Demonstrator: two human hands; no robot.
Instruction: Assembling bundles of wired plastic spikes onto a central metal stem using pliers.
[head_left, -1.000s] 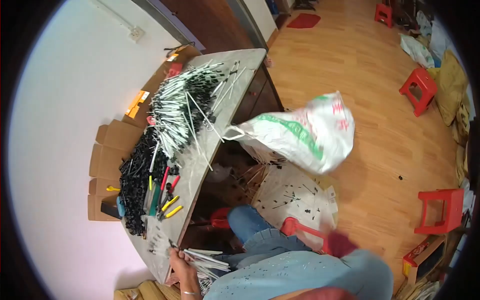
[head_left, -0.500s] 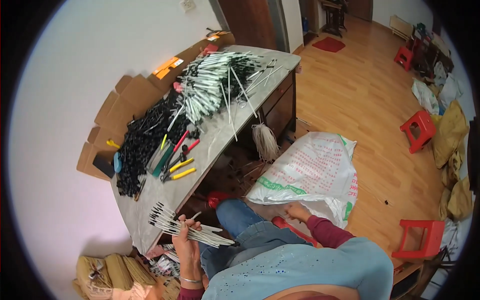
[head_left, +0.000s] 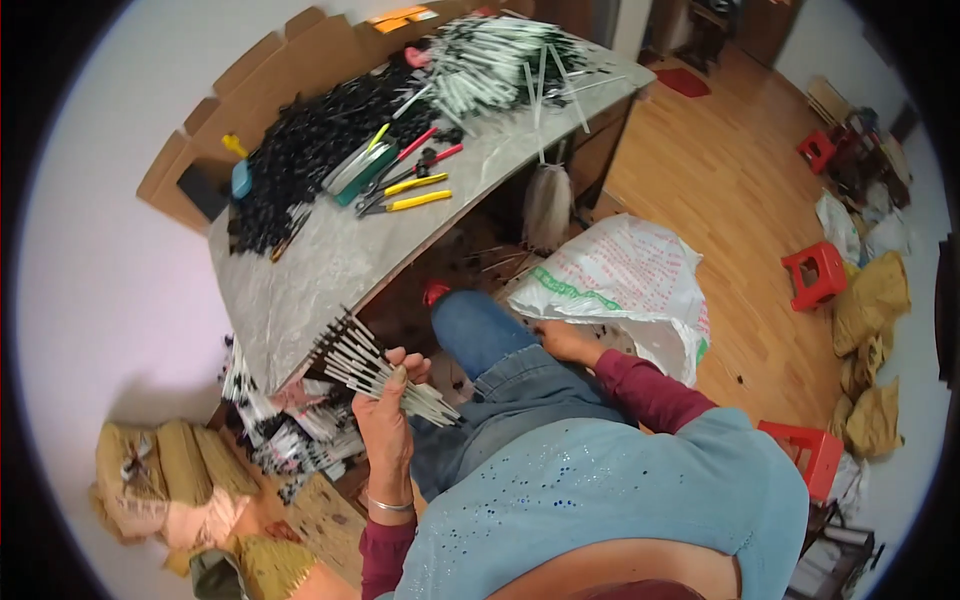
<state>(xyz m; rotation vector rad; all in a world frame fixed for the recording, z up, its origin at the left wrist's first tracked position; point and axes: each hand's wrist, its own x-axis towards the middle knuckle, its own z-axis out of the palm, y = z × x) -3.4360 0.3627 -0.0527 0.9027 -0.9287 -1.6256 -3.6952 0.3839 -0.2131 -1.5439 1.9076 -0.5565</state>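
Observation:
In my left hand (head_left: pixel 385 415) is a fanned bundle of thin white rods with black tips (head_left: pixel 358 365). Thumb and fingers close around it, beside the near corner of the table. My right hand (head_left: pixel 568 343) reaches down by my knee at the mouth of a white woven sack (head_left: pixel 615 262) printed in red and green. Its fingers point downward and are partly hidden, so what they hold, if anything, does not show. On the table (head_left: pixel 300 290) lie yellow-handled pliers (head_left: pixel 418 200), a red-handled tool (head_left: pixel 415 145) and a green holder (head_left: pixel 365 178).
A heap of black parts (head_left: pixel 310 165) and a pile of white rods (head_left: pixel 495 65) cover the table's back, against cardboard (head_left: pixel 235 85). A tied bunch of pale strands (head_left: pixel 547 205) hangs at its edge. Red stools (head_left: pixel 815 275) and brown sacks (head_left: pixel 870 300) stand right; more bundles (head_left: pixel 300 430) lie lower left.
The view has shifted, so the table sits higher in the picture. My left hand still grips the bundle, now more upright. My right hand stays low by the sack's mouth, closer to my knee.

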